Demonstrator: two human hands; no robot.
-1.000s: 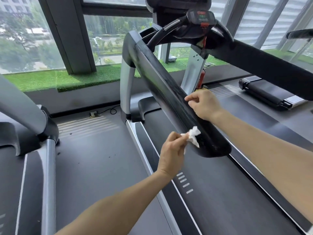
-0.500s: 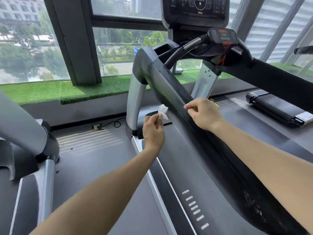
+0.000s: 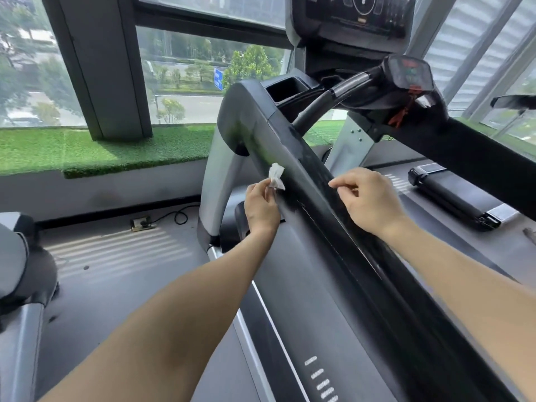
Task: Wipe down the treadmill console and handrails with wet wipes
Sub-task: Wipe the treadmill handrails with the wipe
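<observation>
Item: left handrail (image 3: 293, 158), black and glossy, running from the console (image 3: 351, 21) down toward the viewer. A crumpled white wipe (image 3: 275, 176) is pinched in the fingertips of the left hand (image 3: 261, 203) and held against the rail's outer face, just below its upper bend. The right hand (image 3: 368, 198) is laid on top of the rail a little lower down, fingers curled loosely, nothing held. Step in hand, as judged: wiping of the left rail, upper part. Streaks are seen on the surface near the wipe. Next move, as judged: the wipe to be drawn along the rail under steady pressure; the right rail (image 3: 478, 158) and console are presumed outstanding. Second treadmill (image 3: 20, 256) noted at left.
</observation>
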